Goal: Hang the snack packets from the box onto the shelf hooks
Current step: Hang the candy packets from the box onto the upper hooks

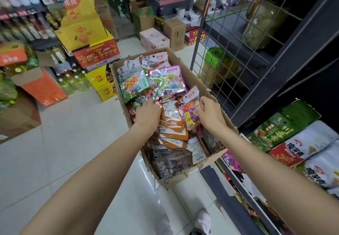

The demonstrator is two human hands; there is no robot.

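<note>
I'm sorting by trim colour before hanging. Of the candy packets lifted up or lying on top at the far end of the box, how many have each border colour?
Green-bordered candy packet: 1
Pink-bordered candy packet: 1
Orange-bordered candy packet: 2, one at the far end, one gripped by the right hand at
Total: 4

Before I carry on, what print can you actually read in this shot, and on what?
"果橙": yellow carton at upper left.
"三": green bag on the right shelf.
Snack packets in the box, the red carton and the bottle labels: print too small or blurred to read.
</note>
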